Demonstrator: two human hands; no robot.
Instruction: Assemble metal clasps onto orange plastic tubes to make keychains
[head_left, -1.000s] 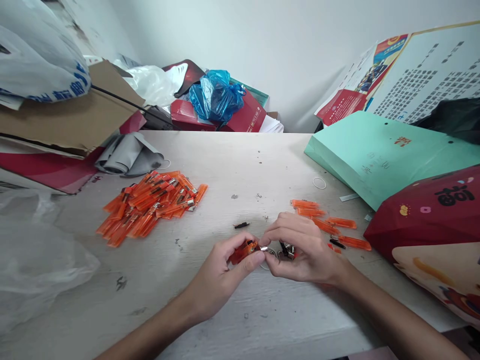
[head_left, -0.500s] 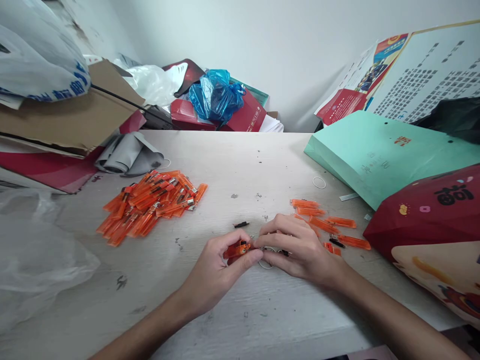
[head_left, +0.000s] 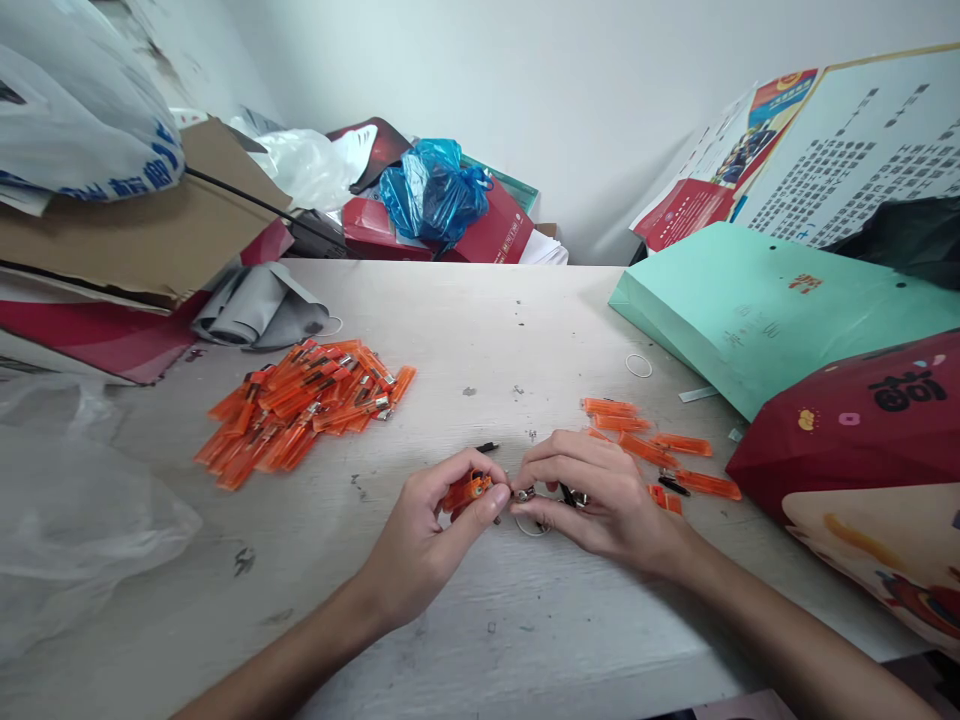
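My left hand (head_left: 439, 530) is closed around an orange lighter (head_left: 466, 492), its top end facing my right hand. Between the thumb and fingertips of my right hand (head_left: 592, 490) is a small metal lighter part (head_left: 525, 494). The two hands nearly meet at the fingertips. Under my right hand lie a white rubber band (head_left: 532, 528) and some small dark parts, mostly hidden. A small black piece (head_left: 487, 447) rests just beyond my left hand. Right of my right hand are several loose orange lighters (head_left: 681, 444) and another black piece (head_left: 673, 485).
A large pile of orange lighters (head_left: 300, 410) lies on the left of the table (head_left: 450, 340). A clear plastic bag (head_left: 82, 520) and a cardboard box (head_left: 217, 210) stand at the left. A green paper bag (head_left: 765, 300) and a red bag (head_left: 862, 440) line the right side.
My left hand has drawn slightly left and down with the lighter. A small metal part now shows between my right fingertips, apart from the lighter.
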